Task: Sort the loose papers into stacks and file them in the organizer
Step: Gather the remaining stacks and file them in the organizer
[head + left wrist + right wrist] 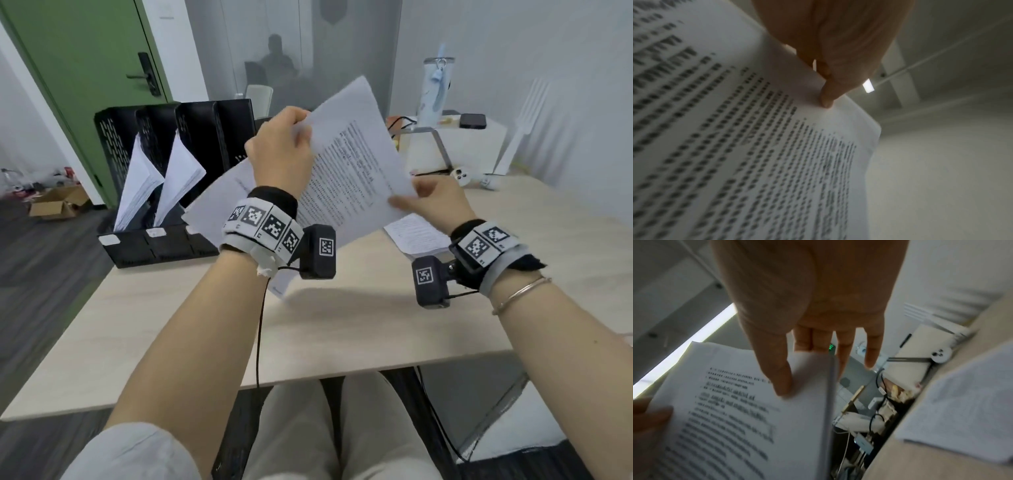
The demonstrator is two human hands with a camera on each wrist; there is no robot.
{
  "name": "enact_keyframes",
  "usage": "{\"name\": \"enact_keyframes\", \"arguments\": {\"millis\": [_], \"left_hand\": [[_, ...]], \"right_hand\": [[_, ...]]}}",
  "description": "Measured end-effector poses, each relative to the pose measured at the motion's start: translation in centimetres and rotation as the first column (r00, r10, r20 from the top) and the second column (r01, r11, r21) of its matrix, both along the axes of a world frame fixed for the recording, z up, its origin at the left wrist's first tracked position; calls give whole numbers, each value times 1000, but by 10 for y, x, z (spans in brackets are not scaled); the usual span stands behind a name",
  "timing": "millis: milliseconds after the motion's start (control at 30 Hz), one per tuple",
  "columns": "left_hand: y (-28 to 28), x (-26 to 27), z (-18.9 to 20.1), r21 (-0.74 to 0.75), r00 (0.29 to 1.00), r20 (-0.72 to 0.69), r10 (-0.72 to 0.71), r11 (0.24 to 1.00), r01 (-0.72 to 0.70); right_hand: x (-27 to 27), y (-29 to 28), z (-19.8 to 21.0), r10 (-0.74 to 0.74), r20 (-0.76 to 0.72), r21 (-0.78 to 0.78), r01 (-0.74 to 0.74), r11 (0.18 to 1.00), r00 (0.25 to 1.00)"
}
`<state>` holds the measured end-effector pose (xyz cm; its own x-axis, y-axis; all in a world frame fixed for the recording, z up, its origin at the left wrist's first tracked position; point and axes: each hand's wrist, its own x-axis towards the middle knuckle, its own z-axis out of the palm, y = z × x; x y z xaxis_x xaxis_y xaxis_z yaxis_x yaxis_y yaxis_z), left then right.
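Two hands hold a limp sheaf in the air

Both grip the printed papers (346, 171) above the table (342, 325), right of the black organizer (164, 178). Left hand (281, 147) pinches the top edge; right hand (433, 200) pinches the lower corner. Thin, light and floppy, the sheets likely fan or slip; grasping opposite edges should keep them square. Two organizer slots already hold stacks.

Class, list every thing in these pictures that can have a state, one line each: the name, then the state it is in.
Black perforated metal organizer: upright on the table, two left slots filled.
Filed white paper stacks: leaning in their slots.
White printed sheets: held up, tilted.
Left hand: pinches the sheets' top edge.
Right hand: pinches their right edge.
Loose printed paper: flat on the table.
Green door: closed.
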<state>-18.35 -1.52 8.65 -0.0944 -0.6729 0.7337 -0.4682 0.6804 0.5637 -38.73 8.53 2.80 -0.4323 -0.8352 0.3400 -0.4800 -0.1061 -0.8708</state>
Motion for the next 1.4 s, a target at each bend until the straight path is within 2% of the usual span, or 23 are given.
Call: {"name": "enact_keyframes", "arguments": {"millis": [100, 167, 233, 333, 467, 600, 633, 800, 867, 967, 1100, 1200, 1300, 1400], "left_hand": [[7, -9, -6, 2, 951, 307, 17, 1000, -19], [8, -17, -19, 86, 867, 497, -43, 996, 0], [6, -22, -32, 125, 797, 600, -70, 992, -7], [4, -24, -35, 49, 795, 605, -42, 999, 15], [7, -28, -22, -52, 806, 591, -30, 996, 75], [7, -31, -34, 30, 692, 717, -79, 996, 82], [7, -30, -39, 21, 690, 720, -68, 997, 76], [9, -33, -35, -60, 776, 630, -35, 994, 94], [6, -30, -34, -39, 760, 650, -9, 998, 44], [-3, -22, -43, 18, 691, 722, 5, 999, -26], [-11, -15, -44, 5, 744, 666, 48, 998, -69], [-18, -12, -51, 1, 714, 698, 60, 996, -85], [-21, -7, -56, -35, 795, 590, 143, 988, -152], [-21, -4, -57, -34, 749, 641, 168, 981, -190]], "right_hand": [[0, -1, -11, 112, 141, 74, -123, 990, 984], [8, -3, -18, 143, 173, 128, -167, 978, 974], [15, -6, -28, 121, 180, 156, -150, 976, 976], [18, -10, -35, 85, 265, 148, -128, 981, 960], [20, -16, -28, 122, 309, 119, -165, 979, 943], [22, -21, -32, 108, 265, 174, -158, 972, 958], [23, -22, -34, 108, 274, 169, -158, 973, 956], [23, -23, -31, 106, 321, 113, -150, 982, 941], [19, -22, -31, 96, 304, 113, -136, 984, 948], [14, -18, -35, 65, 284, 93, -95, 991, 957], [5, -17, -36, 51, 280, 75, -75, 994, 959], [-1, -18, -43, 39, 266, 78, -62, 995, 963], [-8, -16, -44, 28, 220, 79, -46, 996, 975], [-19, -13, -43, 22, 211, 79, -39, 996, 977]]}}
